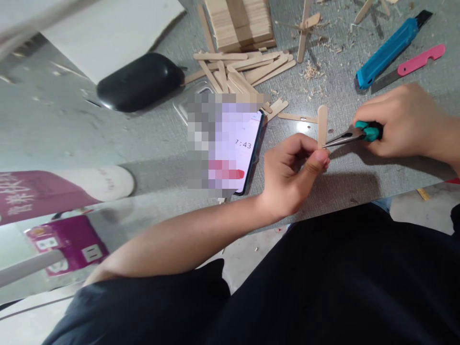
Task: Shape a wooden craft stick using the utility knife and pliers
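Between the thumb and fingers of my left hand [293, 172] a wooden craft stick [322, 125] is pinched, its rounded end pointing away from me. My right hand [406, 122] is closed round the green and black handles of needle-nose pliers [347, 139]. The pliers' tips meet the stick's edge just above my left thumb; whether they grip it I cannot tell. Just beyond the held stick lies another thin stick [296, 117] with a small dark-edged slot in it.
Beside my left hand lies a lit phone [244, 148]. Farther off are loose craft sticks [247, 72], a stacked bundle [240, 21], a crossed stick piece [304, 28] and wood shavings. A blue box cutter [390, 52] and a pink-handled blade [420, 60] lie beyond my right hand. A black case [140, 81] sits left.
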`<state>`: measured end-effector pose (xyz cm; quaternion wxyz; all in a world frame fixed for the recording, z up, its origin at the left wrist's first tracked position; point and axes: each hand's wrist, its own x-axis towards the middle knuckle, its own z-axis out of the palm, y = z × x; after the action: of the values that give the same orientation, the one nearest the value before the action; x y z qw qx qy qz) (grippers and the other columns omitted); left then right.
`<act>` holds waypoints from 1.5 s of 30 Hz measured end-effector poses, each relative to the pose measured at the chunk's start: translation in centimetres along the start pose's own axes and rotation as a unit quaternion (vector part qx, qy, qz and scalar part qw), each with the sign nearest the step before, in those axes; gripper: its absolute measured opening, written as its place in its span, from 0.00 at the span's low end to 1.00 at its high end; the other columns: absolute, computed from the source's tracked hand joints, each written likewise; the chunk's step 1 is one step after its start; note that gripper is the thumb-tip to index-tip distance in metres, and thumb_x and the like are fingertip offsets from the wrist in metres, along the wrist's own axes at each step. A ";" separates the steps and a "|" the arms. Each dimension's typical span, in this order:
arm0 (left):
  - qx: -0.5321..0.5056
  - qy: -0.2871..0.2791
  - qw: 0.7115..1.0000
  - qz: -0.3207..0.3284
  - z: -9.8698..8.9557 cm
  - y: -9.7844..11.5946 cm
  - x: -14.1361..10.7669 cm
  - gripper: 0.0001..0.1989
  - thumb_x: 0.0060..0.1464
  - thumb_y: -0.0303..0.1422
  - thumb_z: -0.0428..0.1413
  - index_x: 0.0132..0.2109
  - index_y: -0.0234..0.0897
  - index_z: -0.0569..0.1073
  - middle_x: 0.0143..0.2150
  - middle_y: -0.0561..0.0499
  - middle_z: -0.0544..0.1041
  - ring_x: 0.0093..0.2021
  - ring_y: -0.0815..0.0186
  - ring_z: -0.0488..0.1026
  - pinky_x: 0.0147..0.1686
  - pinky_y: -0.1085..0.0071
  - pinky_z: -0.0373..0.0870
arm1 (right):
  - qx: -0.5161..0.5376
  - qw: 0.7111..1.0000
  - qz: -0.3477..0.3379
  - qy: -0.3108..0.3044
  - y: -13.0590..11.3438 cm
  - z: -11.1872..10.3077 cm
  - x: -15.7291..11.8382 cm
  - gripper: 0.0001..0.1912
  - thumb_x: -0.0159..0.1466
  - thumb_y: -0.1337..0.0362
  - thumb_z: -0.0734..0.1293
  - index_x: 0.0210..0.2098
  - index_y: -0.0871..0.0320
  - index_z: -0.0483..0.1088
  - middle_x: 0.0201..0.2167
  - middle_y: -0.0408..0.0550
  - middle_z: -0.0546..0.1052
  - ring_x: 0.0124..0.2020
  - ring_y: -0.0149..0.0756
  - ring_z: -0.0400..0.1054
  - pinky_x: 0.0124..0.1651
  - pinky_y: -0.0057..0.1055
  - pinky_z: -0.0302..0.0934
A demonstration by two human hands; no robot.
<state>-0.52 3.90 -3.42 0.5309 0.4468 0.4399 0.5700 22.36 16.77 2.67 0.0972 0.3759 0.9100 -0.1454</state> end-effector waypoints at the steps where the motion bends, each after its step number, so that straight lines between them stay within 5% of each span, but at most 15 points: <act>1: -0.003 0.012 1.000 0.025 0.0 -0.1 0.1 0.18 0.71 0.51 0.72 0.43 0.42 0.83 0.33 0.52 0.84 0.31 0.67 0.82 0.33 0.69 0.82 | 0.006 1.000 0.002 -0.001 0.1 -0.2 0.0 0.06 0.59 0.57 0.67 0.29 0.50 0.66 0.29 0.49 0.76 0.36 0.46 0.67 0.39 0.43 0.48; 4: -0.023 0.038 0.998 0.041 0.2 -0.2 0.5 0.19 0.72 0.55 0.70 0.48 0.45 0.83 0.32 0.54 0.82 0.29 0.68 0.81 0.29 0.70 0.80 | -0.001 0.999 0.030 -0.011 0.0 -0.7 -0.2 0.11 0.55 0.58 0.71 0.26 0.49 0.63 0.27 0.47 0.75 0.34 0.44 0.64 0.38 0.44 0.49; 9: 0.012 0.053 0.998 0.016 0.5 -0.1 1.0 0.28 0.68 0.65 0.68 0.42 0.46 0.77 0.27 0.58 0.77 0.21 0.68 0.77 0.23 0.68 0.78 | -0.040 0.997 0.035 -0.050 -1.1 -1.0 -0.5 0.11 0.56 0.60 0.72 0.27 0.50 0.64 0.26 0.48 0.75 0.31 0.42 0.60 0.36 0.42 0.47; 18: -0.004 -0.014 0.999 0.031 -0.1 -1.1 0.9 0.25 0.75 0.59 0.64 0.40 0.44 0.74 0.26 0.60 0.75 0.21 0.71 0.75 0.23 0.73 0.74 | -0.063 0.995 0.032 -0.067 -1.8 -0.3 -0.4 0.09 0.62 0.58 0.71 0.30 0.51 0.66 0.27 0.47 0.75 0.30 0.41 0.62 0.35 0.40 0.42; 25: -0.046 -0.034 0.998 -0.016 0.1 -0.5 0.8 0.29 0.71 0.62 0.66 0.37 0.43 0.74 0.26 0.57 0.73 0.22 0.70 0.73 0.24 0.72 0.74 | -0.046 0.997 0.028 -0.060 -1.9 0.0 -0.5 0.13 0.59 0.60 0.73 0.29 0.51 0.63 0.27 0.48 0.74 0.31 0.44 0.65 0.37 0.42 0.43; 37: -0.083 0.012 0.996 -0.029 0.2 -0.6 0.8 0.24 0.70 0.57 0.71 0.41 0.43 0.76 0.30 0.58 0.76 0.24 0.70 0.76 0.24 0.72 0.76 | -0.006 0.997 0.058 -0.056 -1.8 -0.3 -0.3 0.10 0.59 0.60 0.72 0.29 0.51 0.66 0.27 0.48 0.70 0.32 0.42 0.59 0.40 0.42 0.41; 45: -0.105 0.010 0.994 -0.029 0.2 -0.8 0.6 0.24 0.63 0.49 0.79 0.47 0.42 0.75 0.35 0.57 0.82 0.30 0.70 0.82 0.34 0.72 0.84 | 0.018 0.999 0.042 -0.016 -0.7 -0.4 -0.3 0.13 0.64 0.54 0.70 0.28 0.52 0.67 0.24 0.46 0.69 0.30 0.38 0.56 0.38 0.39 0.45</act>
<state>-0.21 4.54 -4.15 0.5868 0.3702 0.3951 0.6020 22.04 16.24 3.30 0.1115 0.4132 0.8889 -0.1635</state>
